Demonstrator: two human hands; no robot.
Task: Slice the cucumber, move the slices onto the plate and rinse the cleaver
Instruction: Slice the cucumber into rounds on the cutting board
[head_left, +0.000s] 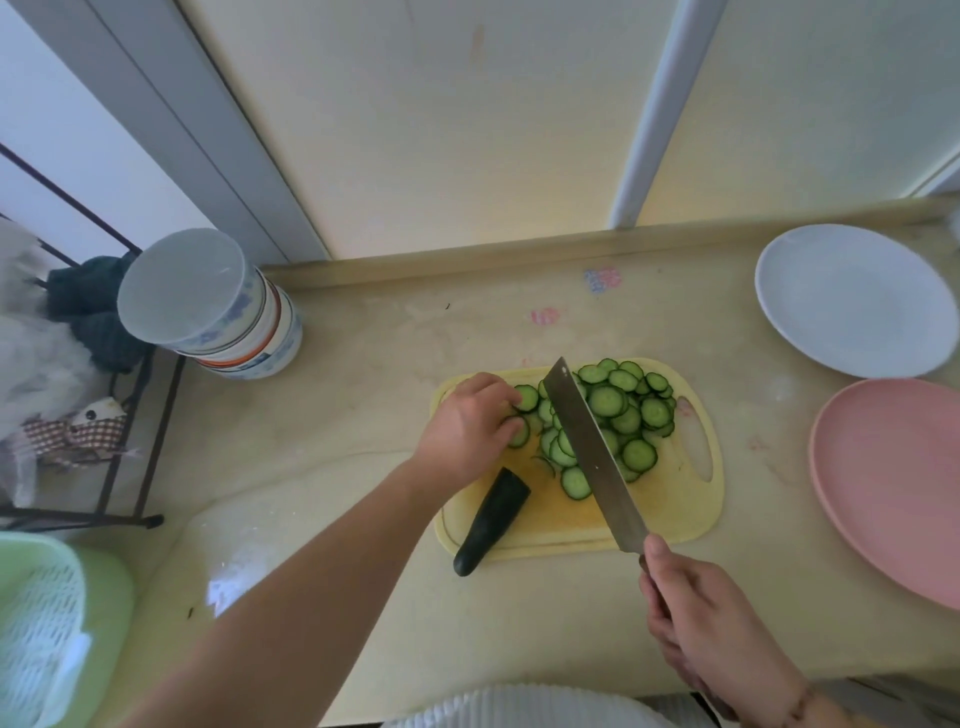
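Note:
A yellow cutting board (675, 499) lies on the counter with a heap of cucumber slices (623, 410) on its far half. An uncut dark green cucumber end (491, 522) lies at the board's near left edge. My right hand (696, 597) grips the handle of the cleaver (592, 447), whose blade stands among the slices, tip pointing away. My left hand (472, 421) rests on the slices left of the blade, fingers curled against them. A white plate (852, 301) sits at the far right.
A pink plate (893, 488) lies right of the board, near the white one. Stacked bowls (223, 312) stand at the far left beside a black wire rack (119, 426). A green basket (47, 629) sits at the near left.

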